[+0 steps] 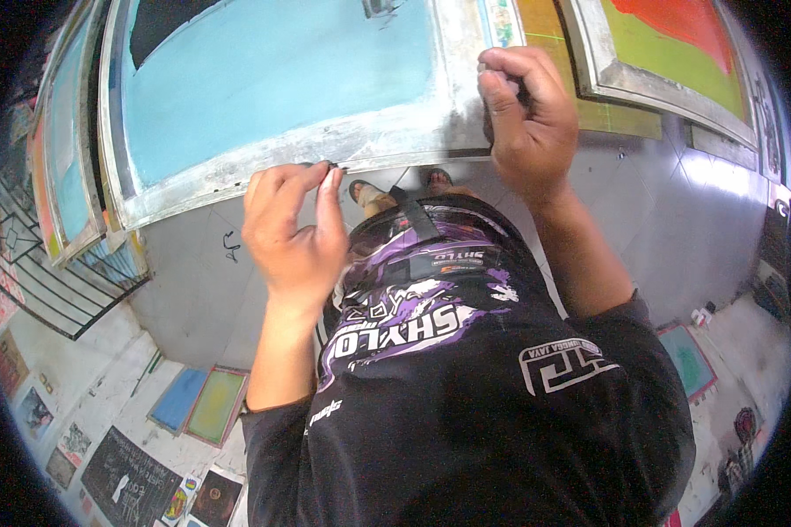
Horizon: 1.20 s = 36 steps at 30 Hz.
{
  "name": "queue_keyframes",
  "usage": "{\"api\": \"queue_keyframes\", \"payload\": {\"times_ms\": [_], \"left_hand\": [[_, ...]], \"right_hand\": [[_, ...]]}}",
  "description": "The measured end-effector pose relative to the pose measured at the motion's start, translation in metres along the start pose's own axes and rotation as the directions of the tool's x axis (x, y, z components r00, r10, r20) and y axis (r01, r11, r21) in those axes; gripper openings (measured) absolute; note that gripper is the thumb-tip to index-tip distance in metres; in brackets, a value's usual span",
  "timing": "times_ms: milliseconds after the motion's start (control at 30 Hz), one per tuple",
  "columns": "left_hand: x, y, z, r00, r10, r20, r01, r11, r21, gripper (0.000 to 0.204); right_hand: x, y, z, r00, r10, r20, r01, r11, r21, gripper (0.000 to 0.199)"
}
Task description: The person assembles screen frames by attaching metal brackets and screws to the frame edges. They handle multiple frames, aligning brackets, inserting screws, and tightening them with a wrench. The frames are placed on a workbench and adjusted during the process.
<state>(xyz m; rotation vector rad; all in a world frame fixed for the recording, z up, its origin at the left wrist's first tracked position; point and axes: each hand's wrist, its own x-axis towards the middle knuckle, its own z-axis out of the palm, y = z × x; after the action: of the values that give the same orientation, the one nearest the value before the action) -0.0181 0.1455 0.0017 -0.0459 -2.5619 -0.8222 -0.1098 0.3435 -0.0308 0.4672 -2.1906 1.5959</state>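
**Two hands on a blue printing screen**

The person stands over a big framed screen, its mesh coated pale blue inside a worn grey metal frame. It leans tilted in front of them, near edge at about waist height, with their sandalled feet showing on the grey floor just below that edge.

The right hand is closed around the frame's near right corner, thumb on top and fingers curled behind, which seems to be what keeps the screen steady. The left hand sits at the near edge further left, thumb and forefinger pinched together on something thin and dark at the rim, perhaps a strip of tape; I cannot tell just what it is. The other fingers are loosely folded.

More screens lean in a stack on the left, beside a black metal grille. On the far right another frame holds a green and red screen. Small screens, one blue and one green, lie on the floor at the near left.
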Motion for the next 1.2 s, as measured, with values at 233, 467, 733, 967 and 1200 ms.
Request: {"api": "queue_keyframes", "payload": {"times_ms": [233,467,733,967,1200], "left_hand": [[0.016,-0.020,-0.022,0.958,0.157,0.242,-0.154,0.988,-0.031,0.025],[0.037,-0.035,-0.031,0.823,0.428,0.375,-0.459,0.888,-0.006,0.032],[0.058,-0.058,-0.027,0.534,0.759,0.372,-0.773,0.617,-0.148,0.032],[0.086,-0.035,-0.021,0.354,0.839,0.413,-0.815,0.494,-0.303,0.032],[0.111,-0.017,-0.022,0.153,0.870,0.469,-0.843,0.363,-0.397,0.030]], "right_hand": [[0.001,0.012,0.003,0.994,0.091,-0.053,-0.082,0.984,0.158,0.013],[-0.002,0.012,0.007,0.991,0.124,-0.049,-0.113,0.976,0.185,0.013],[-0.004,0.005,0.008,0.989,0.076,-0.130,-0.072,0.997,0.041,0.012],[-0.002,-0.001,-0.023,0.994,0.018,-0.104,-0.025,0.997,-0.070,0.011],[-0.001,-0.006,-0.036,0.992,0.017,-0.124,-0.025,0.998,-0.065,0.010]]}}
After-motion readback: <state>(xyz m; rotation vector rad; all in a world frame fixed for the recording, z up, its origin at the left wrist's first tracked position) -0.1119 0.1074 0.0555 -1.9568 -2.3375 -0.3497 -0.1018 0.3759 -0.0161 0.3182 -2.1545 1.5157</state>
